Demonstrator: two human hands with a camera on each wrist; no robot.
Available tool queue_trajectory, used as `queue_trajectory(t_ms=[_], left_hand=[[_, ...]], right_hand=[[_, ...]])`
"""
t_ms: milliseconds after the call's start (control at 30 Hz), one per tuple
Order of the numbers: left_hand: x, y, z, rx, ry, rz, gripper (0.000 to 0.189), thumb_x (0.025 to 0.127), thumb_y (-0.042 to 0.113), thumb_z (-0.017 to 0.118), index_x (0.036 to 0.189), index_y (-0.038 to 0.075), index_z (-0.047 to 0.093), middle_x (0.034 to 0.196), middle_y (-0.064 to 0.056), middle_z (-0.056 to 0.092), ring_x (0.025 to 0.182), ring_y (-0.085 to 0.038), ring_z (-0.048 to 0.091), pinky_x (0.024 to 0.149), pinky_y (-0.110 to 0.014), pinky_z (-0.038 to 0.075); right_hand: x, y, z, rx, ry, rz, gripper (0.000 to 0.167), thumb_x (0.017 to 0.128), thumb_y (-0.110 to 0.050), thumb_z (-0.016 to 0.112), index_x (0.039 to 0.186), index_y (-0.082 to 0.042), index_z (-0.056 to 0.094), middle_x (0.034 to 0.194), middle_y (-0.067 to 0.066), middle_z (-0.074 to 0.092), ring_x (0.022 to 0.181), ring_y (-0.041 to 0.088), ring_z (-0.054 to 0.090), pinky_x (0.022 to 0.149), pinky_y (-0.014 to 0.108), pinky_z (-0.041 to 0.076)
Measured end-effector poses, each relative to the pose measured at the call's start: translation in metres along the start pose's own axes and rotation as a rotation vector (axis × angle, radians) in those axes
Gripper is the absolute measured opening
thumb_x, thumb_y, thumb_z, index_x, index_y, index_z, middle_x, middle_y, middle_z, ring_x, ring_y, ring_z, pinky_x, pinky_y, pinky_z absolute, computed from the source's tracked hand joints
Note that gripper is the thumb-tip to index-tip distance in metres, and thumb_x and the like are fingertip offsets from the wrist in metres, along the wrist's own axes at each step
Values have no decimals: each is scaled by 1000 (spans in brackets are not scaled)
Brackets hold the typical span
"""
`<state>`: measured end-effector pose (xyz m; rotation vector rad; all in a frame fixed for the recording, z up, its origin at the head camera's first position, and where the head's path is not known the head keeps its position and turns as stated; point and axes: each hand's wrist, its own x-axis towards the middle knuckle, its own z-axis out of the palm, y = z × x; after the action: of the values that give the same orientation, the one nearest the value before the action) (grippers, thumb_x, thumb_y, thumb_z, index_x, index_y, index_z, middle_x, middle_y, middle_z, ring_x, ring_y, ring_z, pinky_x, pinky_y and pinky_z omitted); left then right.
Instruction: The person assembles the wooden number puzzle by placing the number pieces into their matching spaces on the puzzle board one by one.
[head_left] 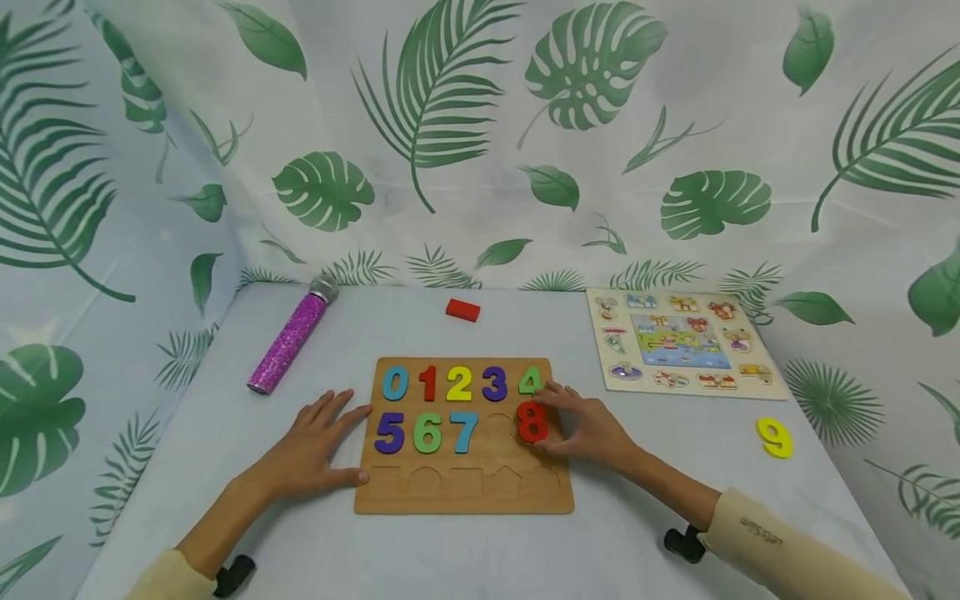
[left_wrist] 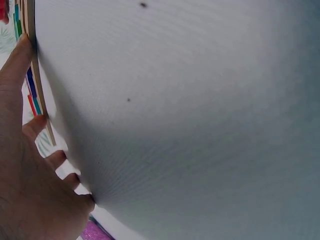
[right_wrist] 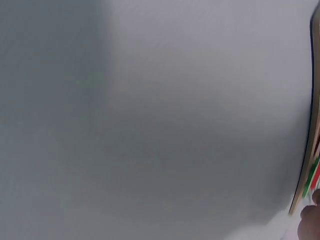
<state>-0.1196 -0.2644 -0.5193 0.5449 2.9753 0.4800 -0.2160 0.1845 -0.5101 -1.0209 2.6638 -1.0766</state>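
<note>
A wooden number puzzle board (head_left: 465, 500) lies flat on the white table, with colored digits 0 to 7 set in two rows. In my right hand (head_left: 588, 429), thumb and fingers pinch a red number 8 (head_left: 532, 422) over the right end of the second row. A bare recess outline (head_left: 498, 429) shows just left of it. My left hand (head_left: 311, 450) spreads its fingers at the board's left edge, thumb and forefinger touching it. The left wrist view shows that hand (left_wrist: 35, 185) against the board's side. Only bits of fingers (right_wrist: 311, 220) show in the right wrist view.
A yellow number 9 (head_left: 774, 438) lies at the right. Behind it is a picture puzzle board (head_left: 615, 379). A purple glitter microphone (head_left: 291, 342) lies at the back left, and a red block (head_left: 462, 310) at the back middle. Leaf-print cloth (head_left: 465, 225) surrounds the table.
</note>
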Motion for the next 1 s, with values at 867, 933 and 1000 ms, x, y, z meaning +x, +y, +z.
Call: queue_trajectory(t_ms=[867,933,1000], left_hand=[[1,-2,1,-7,-7,-5,100,76,79,61,154,22,37,160,-16,23,145,-44,14,112,-66,16],[1,-2,1,-8,-8,-7,100,76,79,61,154,22,37,160,-15,23,145,-44,14,112,-66,16],[1,-1,1,-6,-7,-9,100,76,79,61,154,22,37,160,-15,23,145,-44,14,112,-66,16]], right_hand=[[12,-18,38,-85,-60,33,66,74,-38,87,130,-11,65,140,6,56,144,30,29,115,56,20],[13,-18,39,-89,-62,23,66,74,-38,88,130,-10,65,138,4,58,144,28,28,116,53,18],[13,-19,39,-94,-64,22,67,74,-38,88,130,-10,66,138,4,58,144,28,28,116,53,17]])
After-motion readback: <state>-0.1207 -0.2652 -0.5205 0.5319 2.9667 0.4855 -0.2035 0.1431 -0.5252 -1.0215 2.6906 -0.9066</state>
